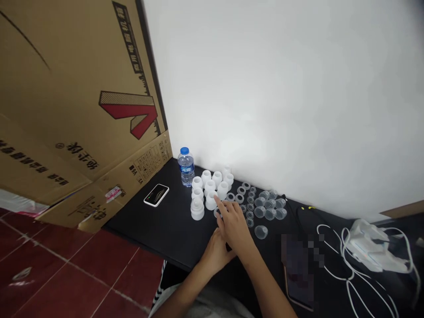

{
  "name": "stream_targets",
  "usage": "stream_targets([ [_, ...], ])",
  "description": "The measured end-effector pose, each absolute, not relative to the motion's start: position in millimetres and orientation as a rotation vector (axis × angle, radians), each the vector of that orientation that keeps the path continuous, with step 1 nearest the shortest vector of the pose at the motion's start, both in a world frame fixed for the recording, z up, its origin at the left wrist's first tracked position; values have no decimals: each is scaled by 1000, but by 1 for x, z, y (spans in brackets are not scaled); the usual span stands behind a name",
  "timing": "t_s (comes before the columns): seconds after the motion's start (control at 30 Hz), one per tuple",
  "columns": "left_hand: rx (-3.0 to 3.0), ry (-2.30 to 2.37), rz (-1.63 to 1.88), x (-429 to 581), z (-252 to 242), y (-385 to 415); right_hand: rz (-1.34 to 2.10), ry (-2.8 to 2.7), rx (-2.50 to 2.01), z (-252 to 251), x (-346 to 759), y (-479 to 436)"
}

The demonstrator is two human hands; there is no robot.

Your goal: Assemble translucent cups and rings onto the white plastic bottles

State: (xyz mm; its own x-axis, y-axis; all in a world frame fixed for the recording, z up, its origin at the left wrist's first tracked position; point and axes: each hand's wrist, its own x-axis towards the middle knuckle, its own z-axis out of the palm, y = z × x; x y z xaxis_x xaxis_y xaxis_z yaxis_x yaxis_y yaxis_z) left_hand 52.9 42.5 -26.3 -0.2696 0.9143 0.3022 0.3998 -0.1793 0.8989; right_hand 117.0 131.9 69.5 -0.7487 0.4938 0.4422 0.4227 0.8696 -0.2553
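Observation:
My right hand (234, 225) reaches over the black table with its index finger stretched out beside the nearest white plastic jar (211, 202). The fingers are apart, and no object shows in their grip. Close to the fingertips lies a clear ring (217, 213), partly covered by the hand. My left hand (215, 251) is lower, near the table's front edge, behind my right wrist; its fingers are mostly hidden. Several white jars stand grouped ahead of the hands. A jar with a translucent top piece (197, 209) stands at the front left of the group.
Right of the jars lie several clear rings (239, 198) and translucent domed pieces (261, 232). A water bottle (186, 168) stands behind, near a white-edged device (157, 195). At right are a phone (298, 278) and white cables (344, 251). A large cardboard box (79, 115) borders the left.

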Motion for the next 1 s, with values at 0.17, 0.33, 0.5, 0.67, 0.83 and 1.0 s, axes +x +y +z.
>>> stream_targets([
  [0.17,1405,1587,1450,55,-32,42,154,-2571,-686,69,101,143],
  [0.33,1412,1553,1462,53,-23,42,584,-2370,-649,72,125,149],
  [0.5,1454,1483,1447,50,-4,39,1054,-1830,-871,51,186,139],
  [0.67,1415,1523,1480,47,0,39,916,-1546,-1023,2,233,118],
  [0.83,1422,1591,1487,47,-8,37,805,-1624,-1034,-18,240,104],
  [1.0,1361,1563,1461,48,-17,32,894,-1766,-923,-11,229,98],
])
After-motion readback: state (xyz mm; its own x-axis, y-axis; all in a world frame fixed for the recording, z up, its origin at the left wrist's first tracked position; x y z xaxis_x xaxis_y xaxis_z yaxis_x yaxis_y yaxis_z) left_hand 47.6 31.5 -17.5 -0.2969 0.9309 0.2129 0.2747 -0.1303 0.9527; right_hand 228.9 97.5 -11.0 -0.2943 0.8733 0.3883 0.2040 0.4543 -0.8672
